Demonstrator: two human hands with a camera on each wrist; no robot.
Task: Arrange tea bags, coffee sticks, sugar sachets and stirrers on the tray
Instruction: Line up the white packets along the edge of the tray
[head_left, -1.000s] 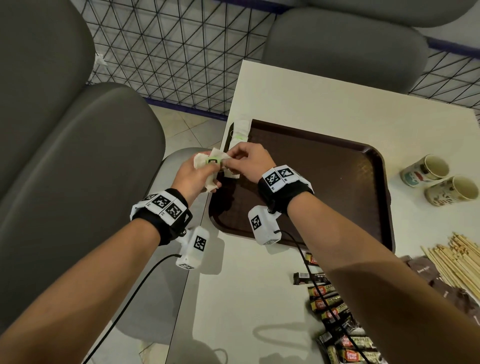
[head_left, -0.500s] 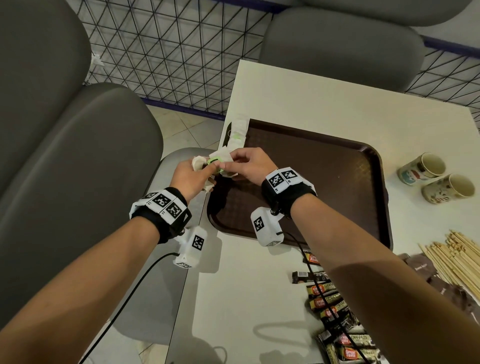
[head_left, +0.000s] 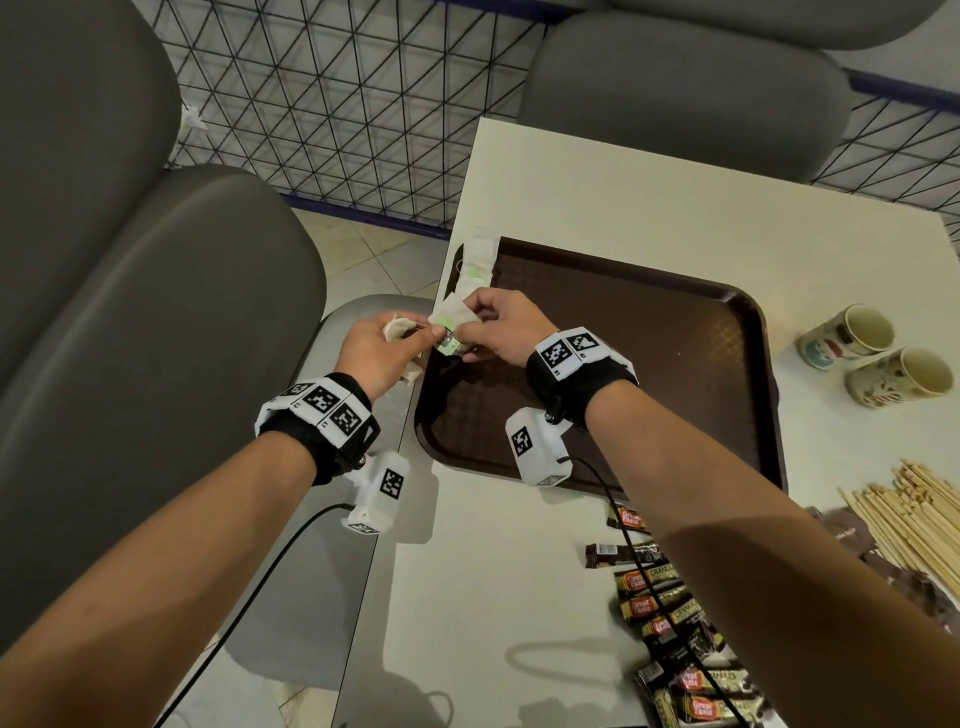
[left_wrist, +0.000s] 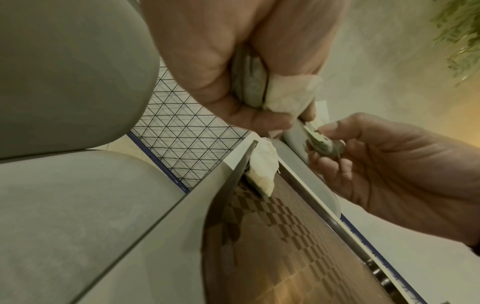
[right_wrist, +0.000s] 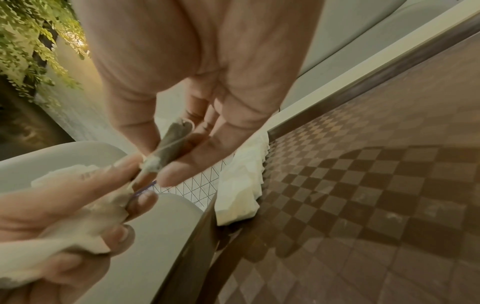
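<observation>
Currently left hand (head_left: 376, 345) clutches spare tea bags (left_wrist: 285, 96); right hand (head_left: 501, 327) fingers (right_wrist: 179, 170) pinch one tea bag (head_left: 449, 319). Separate gently, lay beside placed tea bags (head_left: 475, 262) along tray (head_left: 675, 374) far-left edge.

— What is the tray (head_left: 675, 332) made of?

— Dark brown plastic, with a checkered texture and a slight sheen at the lower middle of the left wrist view.

— And the tea bags (head_left: 475, 260) at its upper left corner?

— Thin, crinkled white paper, matt.

— The table (head_left: 623, 197)?

— Smooth, pale, matt. The stirrers (head_left: 914, 514) at the right edge look like bare light wood; the coffee sticks (head_left: 654, 603) below are glossy foil wrappers.

— The chairs (head_left: 130, 312)?

— Grey, matt upholstery.
</observation>
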